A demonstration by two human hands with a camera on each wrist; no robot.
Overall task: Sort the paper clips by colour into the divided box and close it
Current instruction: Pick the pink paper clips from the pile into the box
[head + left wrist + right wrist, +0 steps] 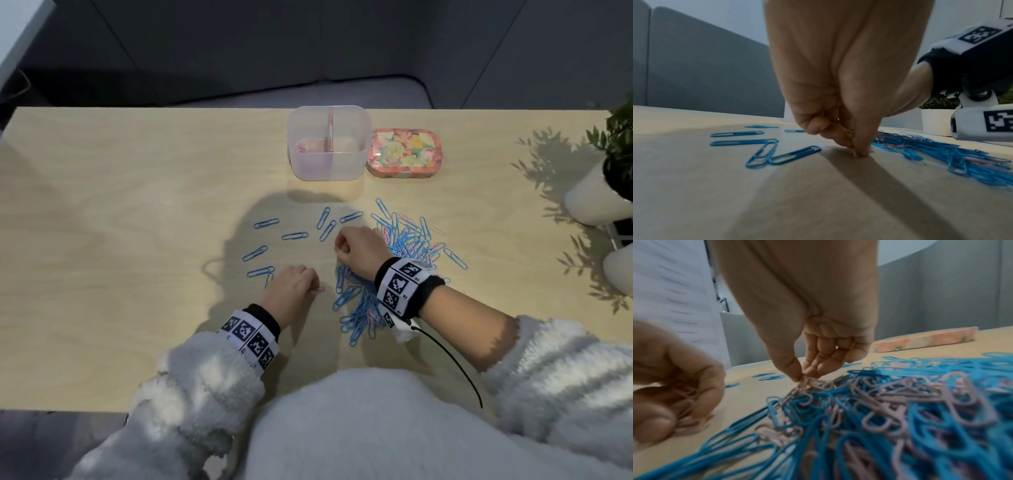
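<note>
A heap of blue and pink paper clips [404, 246] [890, 410] lies on the wooden table, right of centre. Several loose blue clips [294, 235] [764, 151] are spread to its left. My right hand [359, 245] [803, 378] pinches a pink clip at the heap's left edge. My left hand [291, 284] [857, 149] has curled fingers down on the table and holds pink clips [686, 394]. The clear divided box [329, 142] stands open at the back, with pink clips in its left compartment. Its flowered lid [404, 154] lies to the right.
White plant pots [596, 198] stand at the table's right edge, with leaves overhanging. A cable [448, 363] trails from my right wristband. The table's left half [120, 205] is bare wood. Dark panels stand behind the table.
</note>
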